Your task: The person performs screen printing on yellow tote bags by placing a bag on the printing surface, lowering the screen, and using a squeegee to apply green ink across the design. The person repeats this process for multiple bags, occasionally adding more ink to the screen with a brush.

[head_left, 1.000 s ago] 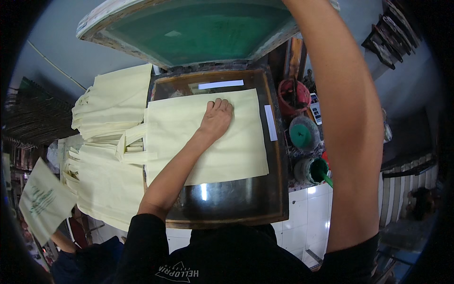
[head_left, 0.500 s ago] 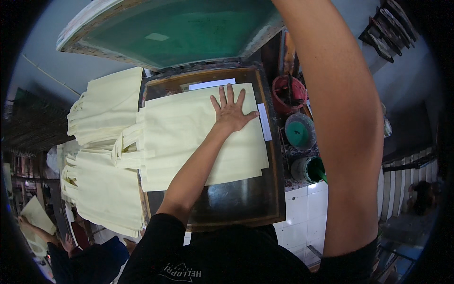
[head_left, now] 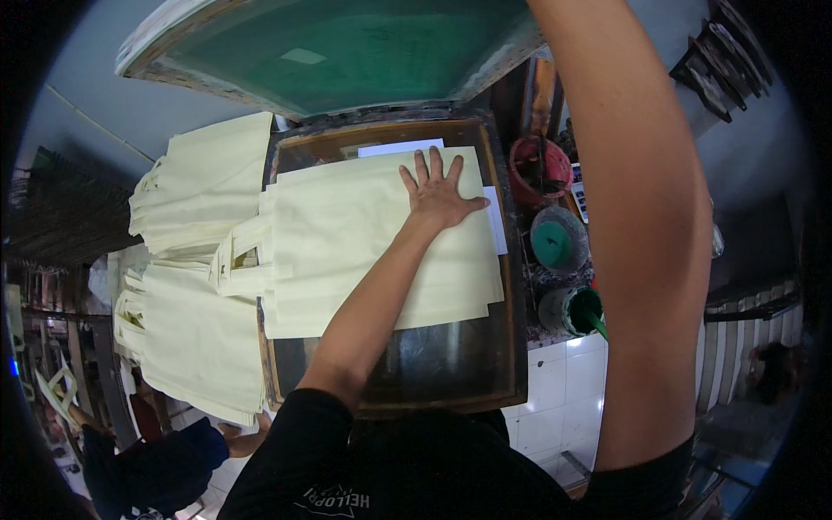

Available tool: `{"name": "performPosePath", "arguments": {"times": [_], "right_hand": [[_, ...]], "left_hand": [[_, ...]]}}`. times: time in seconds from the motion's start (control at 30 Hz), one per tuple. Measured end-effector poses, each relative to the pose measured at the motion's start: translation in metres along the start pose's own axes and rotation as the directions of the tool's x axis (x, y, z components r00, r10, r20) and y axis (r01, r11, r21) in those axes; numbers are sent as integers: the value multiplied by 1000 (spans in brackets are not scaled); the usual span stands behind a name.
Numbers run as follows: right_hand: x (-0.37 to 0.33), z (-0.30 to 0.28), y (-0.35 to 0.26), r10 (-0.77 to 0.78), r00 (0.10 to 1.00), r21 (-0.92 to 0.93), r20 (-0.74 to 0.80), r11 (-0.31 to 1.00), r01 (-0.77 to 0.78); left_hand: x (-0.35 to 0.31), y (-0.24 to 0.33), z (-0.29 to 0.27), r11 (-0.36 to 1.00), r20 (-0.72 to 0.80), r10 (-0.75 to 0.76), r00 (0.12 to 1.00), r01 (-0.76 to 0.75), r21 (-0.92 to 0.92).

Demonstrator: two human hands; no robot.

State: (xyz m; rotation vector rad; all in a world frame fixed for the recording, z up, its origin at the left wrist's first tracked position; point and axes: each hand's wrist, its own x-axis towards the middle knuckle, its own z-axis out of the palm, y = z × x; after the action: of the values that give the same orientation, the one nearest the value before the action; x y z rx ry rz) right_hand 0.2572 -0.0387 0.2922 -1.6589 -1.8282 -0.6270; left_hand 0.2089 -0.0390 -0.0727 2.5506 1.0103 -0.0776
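My left hand (head_left: 438, 198) lies flat with spread fingers on the upper right of a cream cloth bag (head_left: 338, 251). Its handles (head_left: 236, 260) stick out to the left. The bag rests on a dark, shiny board (head_left: 433, 364) with a brown frame, and edges of another layer show beneath it. White strips (head_left: 400, 147) peek out along the bag's far and right sides. A printing screen with green mesh (head_left: 373, 69) stands tilted up beyond the board. My right arm (head_left: 637, 199) stretches forward past the top edge, so its hand is out of sight.
Left of the board lie two stacks of cream bags (head_left: 212, 173). On the right stand a red bucket (head_left: 539, 169), a tub of green ink (head_left: 555, 241) and a pot (head_left: 572, 310) with a green-handled tool. Another person (head_left: 160, 468) works at the lower left, holding a pale bag.
The whole view has shifted slightly; my left hand stays flat on the bag. At the lower left, the other person has moved and their pale bag has turned.
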Motion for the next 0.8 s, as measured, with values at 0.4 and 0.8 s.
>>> {"name": "performPosePath", "arguments": {"times": [0.4, 0.8], "right_hand": [[-52, -30, -75, 293, 899, 3, 325, 950, -311], [-303, 66, -107, 158, 920, 283, 357, 921, -268]], "left_hand": [[-38, -32, -35, 889, -540, 108, 835, -324, -323], [-317, -107, 32, -74, 112, -176, 978, 100, -992]]}}
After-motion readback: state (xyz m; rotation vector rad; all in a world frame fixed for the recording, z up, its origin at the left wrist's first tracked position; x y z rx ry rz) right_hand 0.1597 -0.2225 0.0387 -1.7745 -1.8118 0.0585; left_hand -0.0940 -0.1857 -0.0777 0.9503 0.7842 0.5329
